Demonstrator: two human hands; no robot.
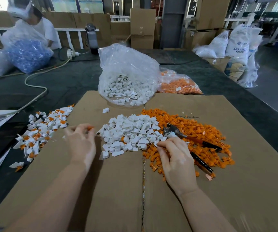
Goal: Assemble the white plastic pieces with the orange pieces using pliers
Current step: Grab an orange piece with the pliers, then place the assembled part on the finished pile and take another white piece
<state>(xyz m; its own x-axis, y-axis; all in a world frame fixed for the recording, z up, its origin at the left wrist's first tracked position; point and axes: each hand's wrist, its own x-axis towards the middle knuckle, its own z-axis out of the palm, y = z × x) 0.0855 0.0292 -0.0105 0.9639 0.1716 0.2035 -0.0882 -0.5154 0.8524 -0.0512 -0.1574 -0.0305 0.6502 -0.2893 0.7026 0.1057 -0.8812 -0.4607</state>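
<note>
Left hand (pixel 81 143) over the left half of the cardboard sheet (pixel 118 190), fingers curled, pinching a small orange piece (pixel 90 127) at the fingertips; right hand (pixel 175 158) at the seam between the two loose heaps, fingers bent, thumb and forefinger pinching a white piece (pixel 156 143); whether anything more sits in the palm, cannot tell.

Heap of white plastic pieces (pixel 131 131) at the middle of the cardboard; heap of orange pieces (pixel 198 134) touching it on the right side, spreading toward the right edge; pliers (pixel 185 138) lying on the orange heap just beyond the right hand, metal head toward the white heap, two black handles pointing toward the near right; not held by either hand.

Pile of joined white-and-orange pieces (pixel 41 129) along the left edge of the cardboard, partly spilling off it; single white piece (pixel 105 110) alone near the far edge.

Open clear bag of white pieces (pixel 128 77) standing on the far edge; clear bag of orange pieces (pixel 180 85) just beside it to the right, off the cardboard; dark table (pixel 68 81) beneath all; another person (pixel 34 27) at the far left corner behind a bag of blue parts (pixel 29 54); white cable (pixel 36 87) across the table; cardboard boxes (pixel 142 27) and white sacks (pixel 240 47) behind.
</note>
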